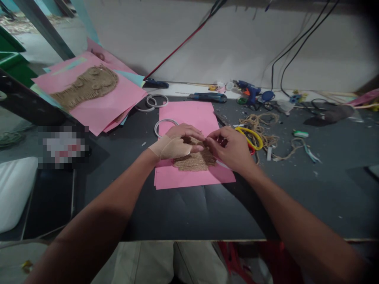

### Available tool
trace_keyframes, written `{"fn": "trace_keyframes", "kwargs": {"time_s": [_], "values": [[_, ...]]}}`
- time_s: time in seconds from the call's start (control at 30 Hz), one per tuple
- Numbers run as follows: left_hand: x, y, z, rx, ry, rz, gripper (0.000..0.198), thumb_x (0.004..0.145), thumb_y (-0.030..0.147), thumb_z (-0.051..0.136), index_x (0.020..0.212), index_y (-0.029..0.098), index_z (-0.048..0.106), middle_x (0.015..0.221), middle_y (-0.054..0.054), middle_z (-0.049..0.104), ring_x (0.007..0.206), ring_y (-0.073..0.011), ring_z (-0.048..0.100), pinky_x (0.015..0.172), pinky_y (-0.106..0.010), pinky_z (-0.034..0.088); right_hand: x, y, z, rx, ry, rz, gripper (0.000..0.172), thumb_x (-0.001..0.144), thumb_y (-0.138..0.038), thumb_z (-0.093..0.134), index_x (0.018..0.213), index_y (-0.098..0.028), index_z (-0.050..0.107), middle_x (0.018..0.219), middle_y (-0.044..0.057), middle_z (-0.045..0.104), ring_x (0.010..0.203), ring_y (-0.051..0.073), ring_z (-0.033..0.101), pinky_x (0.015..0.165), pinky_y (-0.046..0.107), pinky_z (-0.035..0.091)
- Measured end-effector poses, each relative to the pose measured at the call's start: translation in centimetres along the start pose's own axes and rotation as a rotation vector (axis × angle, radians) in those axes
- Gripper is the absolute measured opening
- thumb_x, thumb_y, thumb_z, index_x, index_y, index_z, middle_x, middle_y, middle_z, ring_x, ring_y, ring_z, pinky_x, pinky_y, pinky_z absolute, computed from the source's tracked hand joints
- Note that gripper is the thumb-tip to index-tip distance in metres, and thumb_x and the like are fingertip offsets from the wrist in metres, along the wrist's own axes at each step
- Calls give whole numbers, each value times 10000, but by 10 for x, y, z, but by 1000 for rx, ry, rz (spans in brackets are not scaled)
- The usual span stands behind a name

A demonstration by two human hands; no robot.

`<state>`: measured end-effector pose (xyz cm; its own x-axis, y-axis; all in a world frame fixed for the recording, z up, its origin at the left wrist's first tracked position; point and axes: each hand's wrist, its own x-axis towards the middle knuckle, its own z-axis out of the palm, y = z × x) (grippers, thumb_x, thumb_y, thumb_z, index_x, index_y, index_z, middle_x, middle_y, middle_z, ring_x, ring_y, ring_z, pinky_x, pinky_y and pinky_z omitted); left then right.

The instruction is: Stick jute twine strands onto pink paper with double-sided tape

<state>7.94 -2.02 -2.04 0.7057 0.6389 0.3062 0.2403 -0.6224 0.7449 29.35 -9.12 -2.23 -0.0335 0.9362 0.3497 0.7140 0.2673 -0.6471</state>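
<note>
Sheets of pink paper (195, 179) lie in front of me, bearing a piece made of rows of brown twine (195, 161). My left hand (180, 142), with a beige wrap around its palm and thumb base, rests over the upper left of the twine piece, fingers stretched and thumb apart. At the upper right edge of that piece, my right hand (229, 148) pinches with thumb and fingers close to the left fingertips. Whatever is in the pinch is too small to make out. Yellow-handled scissors (251, 136) lie just beyond my right hand.
Grey rings (156, 101) lie behind the paper, a box cutter (209, 97) and blue glue gun (250, 91) along the wall. Tangled twine (263, 122) and a green-and-white lighter-like item (300, 134) are right. Pink sheets with a brown twine shape (94, 85) stand left.
</note>
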Motion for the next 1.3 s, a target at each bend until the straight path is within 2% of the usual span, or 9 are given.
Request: {"fn": "trace_keyframes", "kwargs": {"time_s": [0.23,0.4,0.5,0.6,0.7,0.83,1.0,1.17,1.3], "values": [[0,-5,2,-27,4,50,216,808,337,780,985,222,821,1113,-97,800,1182,-272,693,1056,-448,549,1,2,3,22,-71,-37,142,935,-339,647,845,-230,667,846,55,677,716,187,583,677,353,461],[0,-7,4,-63,2,38,207,803,324,773,983,229,812,1087,-80,807,1145,-248,716,1030,-416,571,4,2,4,54,-132,14,167,931,-361,626,839,-222,638,843,70,700,747,200,609,680,354,459],[1,-9,6,-78,68,52,138,823,294,740,905,211,812,1037,-101,815,1084,-246,742,983,-416,597,8,3,3,65,-145,94,191,924,-383,627,836,-214,644,808,81,716,730,209,618,656,355,452],[0,-12,7,29,151,64,104,820,295,727,802,221,798,991,-88,820,1011,-244,753,932,-425,611,12,6,1,50,-158,182,206,906,-387,646,812,-205,671,764,77,729,684,205,617,634,354,442],[0,-17,8,71,219,40,114,815,306,714,781,228,790,982,-75,813,963,-229,745,869,-399,612,17,8,1,35,-199,235,206,888,-362,664,769,-197,699,729,71,737,657,198,611,623,350,430],[0,-24,10,130,177,40,119,812,302,688,751,252,777,920,-43,807,941,-229,729,907,-427,583,26,8,4,12,-229,260,193,863,-298,686,700,-198,713,729,74,750,666,198,616,635,348,423],[1,-27,9,191,131,97,90,795,267,688,767,254,772,909,-36,806,919,-237,725,917,-441,562,38,4,2,17,-269,387,207,836,-241,720,633,-200,711,656,53,698,617,178,577,623,339,413],[1,-27,10,204,142,129,102,812,240,683,752,230,765,909,-57,806,900,-248,729,885,-456,568,47,-4,-3,-26,-337,449,219,797,-245,730,582,-208,711,542,19,612,535,160,504,535,326,357],[1,-30,11,198,144,138,98,798,222,685,750,250,766,903,-50,804,897,-245,730,879,-448,573,49,-11,-3,-54,-333,501,244,789,-208,733,546,-211,702,533,16,593,522,150,476,517,323,332]]}}
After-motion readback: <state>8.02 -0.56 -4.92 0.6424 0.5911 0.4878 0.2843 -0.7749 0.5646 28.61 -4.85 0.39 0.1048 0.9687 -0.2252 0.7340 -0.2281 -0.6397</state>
